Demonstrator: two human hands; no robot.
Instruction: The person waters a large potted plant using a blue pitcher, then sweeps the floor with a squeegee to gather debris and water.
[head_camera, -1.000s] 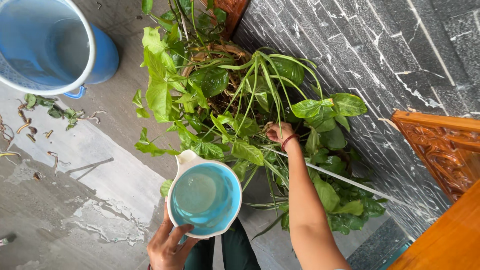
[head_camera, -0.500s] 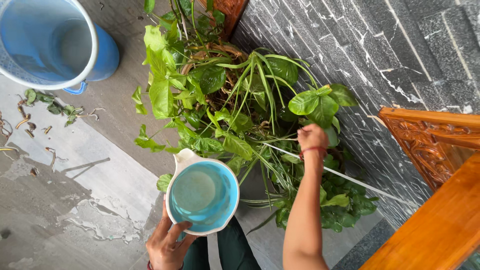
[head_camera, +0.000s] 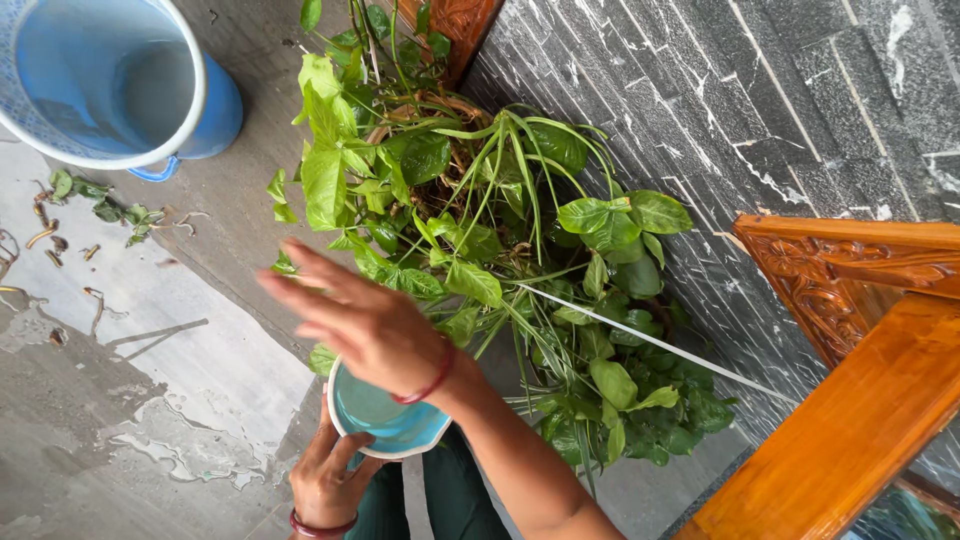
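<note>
My left hand (head_camera: 325, 482) grips a blue water jug with a white rim (head_camera: 385, 418) from below, low in the head view. My right hand (head_camera: 352, 315) hovers over the jug with its fingers spread and nothing in them, hiding most of the jug's mouth. It is slightly blurred. Just beyond both hands stands a leafy green potted plant (head_camera: 470, 230) with broad leaves and long narrow blades, against the wall.
A large blue bucket (head_camera: 100, 90) stands at the top left. Torn leaf scraps (head_camera: 100, 213) and wet patches lie on the concrete floor. A dark stone wall (head_camera: 800, 100) and a carved wooden frame (head_camera: 850, 300) are on the right. A thin white cord (head_camera: 650, 341) crosses the plant.
My right hand has left the plant's right side and swung left, over the jug, fingers now spread. The jug in my left hand has barely moved.
</note>
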